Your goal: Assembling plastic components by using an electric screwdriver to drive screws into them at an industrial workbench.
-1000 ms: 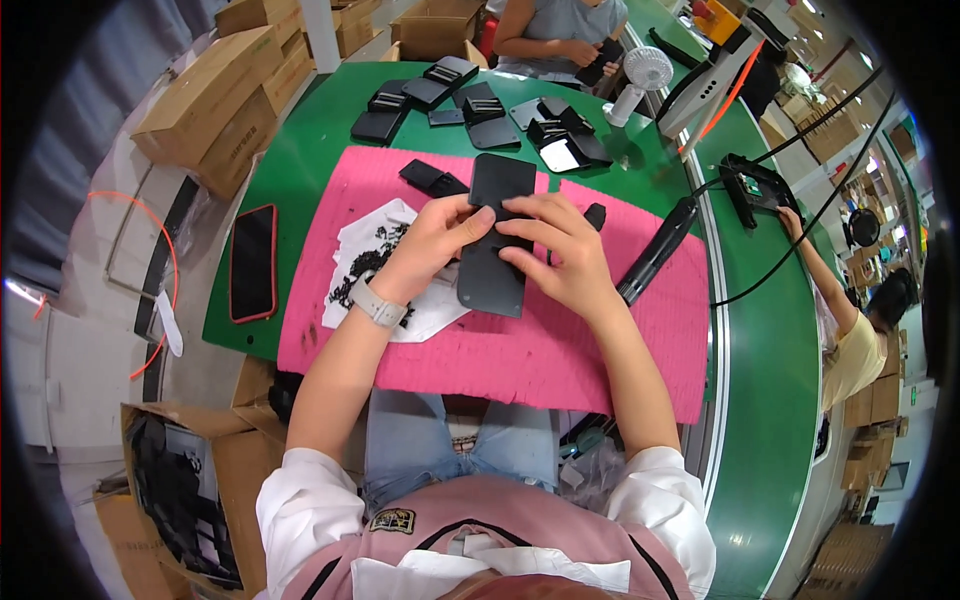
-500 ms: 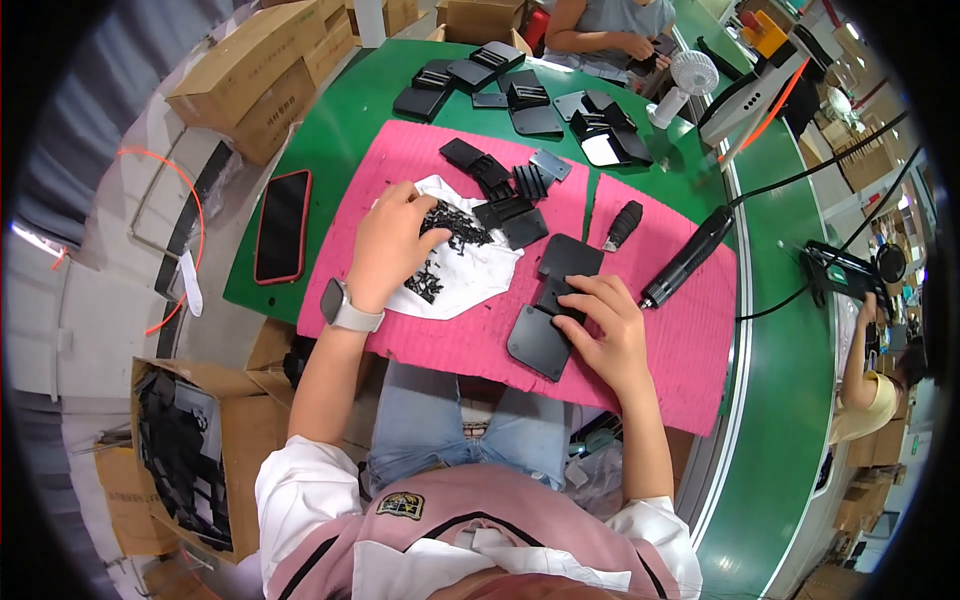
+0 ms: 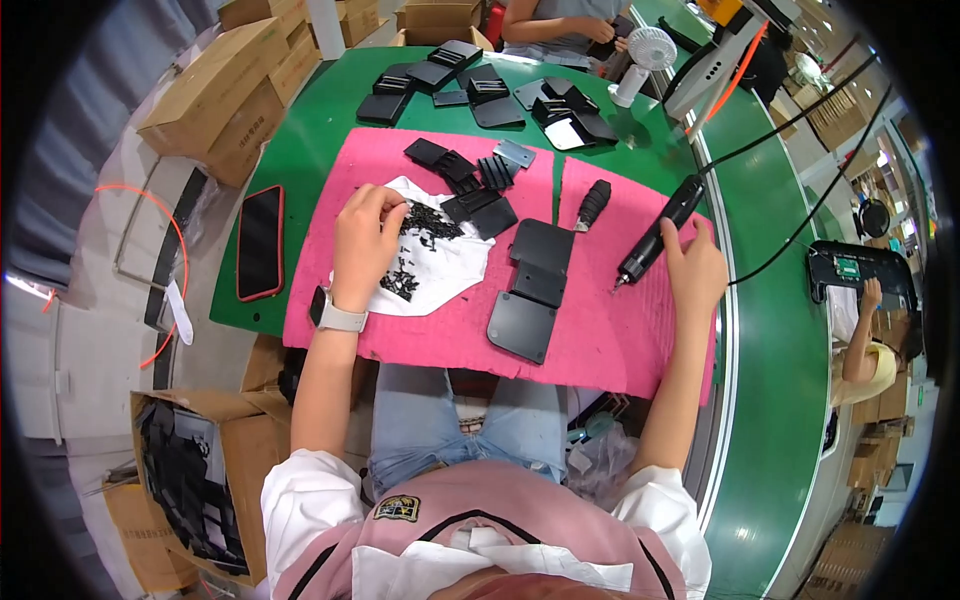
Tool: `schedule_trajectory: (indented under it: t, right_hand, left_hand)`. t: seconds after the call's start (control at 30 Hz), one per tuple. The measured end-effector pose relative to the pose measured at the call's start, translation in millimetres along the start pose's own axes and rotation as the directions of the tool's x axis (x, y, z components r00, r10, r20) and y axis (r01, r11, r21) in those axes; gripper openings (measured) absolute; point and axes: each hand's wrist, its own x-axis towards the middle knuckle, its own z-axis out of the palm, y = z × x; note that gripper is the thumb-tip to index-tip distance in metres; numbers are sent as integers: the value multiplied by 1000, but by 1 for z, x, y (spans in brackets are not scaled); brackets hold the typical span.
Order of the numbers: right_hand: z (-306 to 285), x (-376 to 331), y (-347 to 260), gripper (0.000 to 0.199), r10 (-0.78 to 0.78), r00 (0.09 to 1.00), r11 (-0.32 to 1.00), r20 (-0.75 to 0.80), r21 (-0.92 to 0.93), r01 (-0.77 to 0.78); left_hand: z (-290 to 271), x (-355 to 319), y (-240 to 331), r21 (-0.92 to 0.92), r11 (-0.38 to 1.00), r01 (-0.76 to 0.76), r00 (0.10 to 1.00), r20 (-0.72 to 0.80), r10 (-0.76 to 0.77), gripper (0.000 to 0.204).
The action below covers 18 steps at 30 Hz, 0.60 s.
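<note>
My left hand (image 3: 365, 240) rests over a heap of small black screws (image 3: 425, 225) on a white sheet (image 3: 450, 275), fingertips pinched among them. My right hand (image 3: 692, 265) touches a black electric screwdriver (image 3: 655, 235) lying on the pink mat (image 3: 600, 340); whether it grips the tool I cannot tell. Between the hands lies a long black plastic panel (image 3: 530, 290), flat on the mat. A watch sits on my left wrist.
Several black plastic parts (image 3: 470, 180) lie at the mat's far edge and more (image 3: 480, 85) on the green table (image 3: 300, 160). A red-cased phone (image 3: 260, 240) lies left. A small black bit holder (image 3: 592, 203), a white fan (image 3: 640, 60), cardboard boxes (image 3: 230, 90), other people's hands behind and right.
My hands left the black panel, which now lies flat. The left hand went to the screws, and the right hand moved out right to the screwdriver.
</note>
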Motion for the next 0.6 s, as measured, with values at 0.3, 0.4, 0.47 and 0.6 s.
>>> schedule_trajectory:
  t: [0.3,0.4,0.47,0.6]
  right_hand:
    - [65,48,7,46,15,1000,865,-5,502,-10]
    - [54,48,-8,36,-43,996,588,84,808,-43]
    - [30,41,-30,32,-41,961,337,274,909,-245]
    - [-6,36,-58,36,-170,953,-173,253,944,-281]
  left_hand:
    - [5,4,15,-85,995,-44,997,63,49,7]
    - [8,2,8,-99,994,-39,999,30,42,5]
    - [7,1,4,-117,993,26,1000,15,-24,6]
    - [5,2,2,-75,997,23,1000,0,-23,6]
